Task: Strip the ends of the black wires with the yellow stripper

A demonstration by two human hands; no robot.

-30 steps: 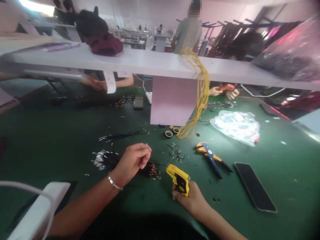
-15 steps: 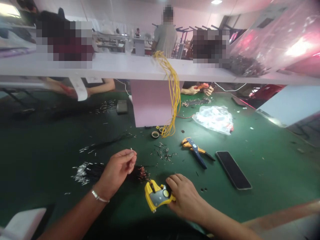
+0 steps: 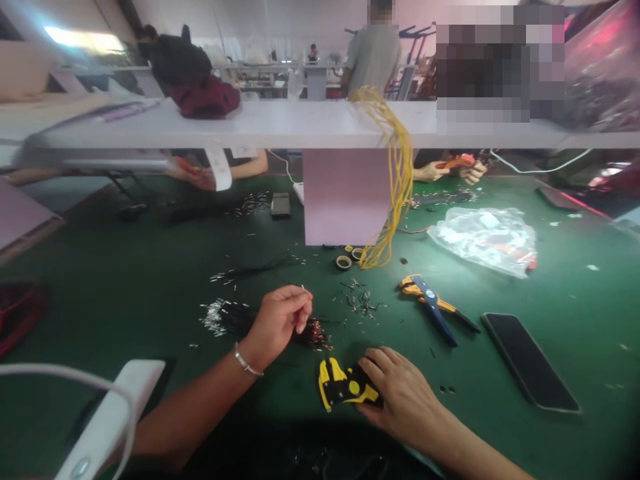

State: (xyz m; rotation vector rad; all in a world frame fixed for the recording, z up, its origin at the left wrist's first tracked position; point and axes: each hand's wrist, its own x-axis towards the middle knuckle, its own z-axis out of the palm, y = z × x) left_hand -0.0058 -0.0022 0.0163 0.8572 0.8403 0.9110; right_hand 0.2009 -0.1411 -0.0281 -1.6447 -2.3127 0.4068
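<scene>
My left hand (image 3: 284, 313) is closed in a pinch on a thin wire, with only its small pale tip showing above the fingers. Below and behind that hand lies a bundle of black wires (image 3: 235, 319), silvery tips at the left end and bare copper at the right. My right hand (image 3: 400, 387) is wrapped around the handles of a yellow and black wire stripper (image 3: 345, 388). Its jaws point left and upward, just below the copper ends and apart from them. Short dark wire scraps (image 3: 365, 303) are scattered beyond my hands.
Right of centre lie a second wire stripper (image 3: 433, 307) and a phone (image 3: 533, 363). Yellow wires (image 3: 400, 167) hang from the white shelf (image 3: 280, 127) near tape rolls (image 3: 343, 263). A clear plastic bag (image 3: 485, 237) lies behind. A white power strip (image 3: 113, 417) is at lower left; co-workers' hands (image 3: 450, 170) work opposite.
The view has swung left, so everything sits further right. The wire stripper has tilted in my right hand, its side now looking dark instead of grey. My left hand keeps its pinch.
</scene>
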